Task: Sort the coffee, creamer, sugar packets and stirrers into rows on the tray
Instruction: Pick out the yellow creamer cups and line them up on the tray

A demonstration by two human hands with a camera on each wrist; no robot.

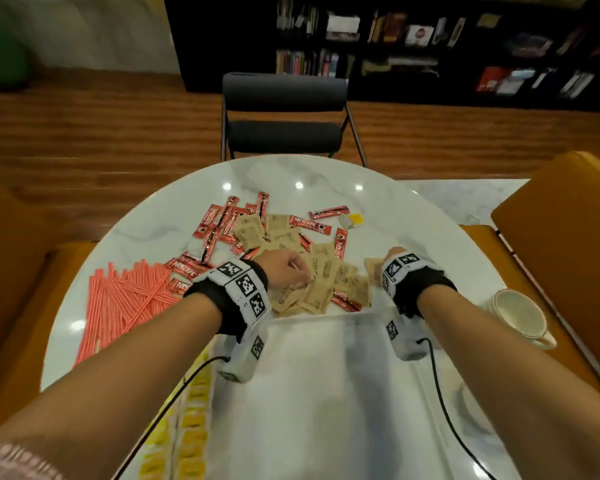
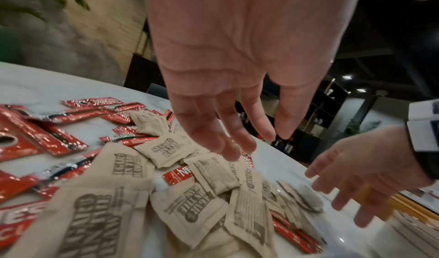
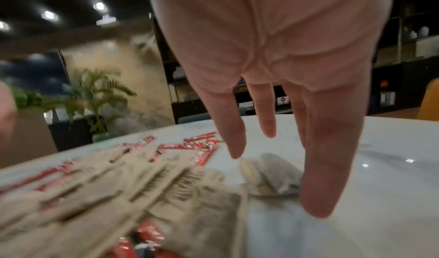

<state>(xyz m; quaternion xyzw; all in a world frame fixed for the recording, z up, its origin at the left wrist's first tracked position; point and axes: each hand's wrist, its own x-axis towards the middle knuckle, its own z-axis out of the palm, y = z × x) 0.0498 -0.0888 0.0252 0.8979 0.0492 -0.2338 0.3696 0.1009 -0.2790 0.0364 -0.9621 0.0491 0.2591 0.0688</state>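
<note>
Brown sugar packets lie heaped mid-table, mixed with red coffee sticks. Pink stirrers fan out at the left. A blurred pale tray sits at the near edge, with yellow packets along its left side. My left hand hovers over the sugar heap with straight fingers, holding nothing. My right hand is spread above a lone brown packet and is empty too.
A white cup stands at the table's right edge. A small yellow and white item lies beyond the heap. A dark chair faces the far side, and an orange seat flanks the right.
</note>
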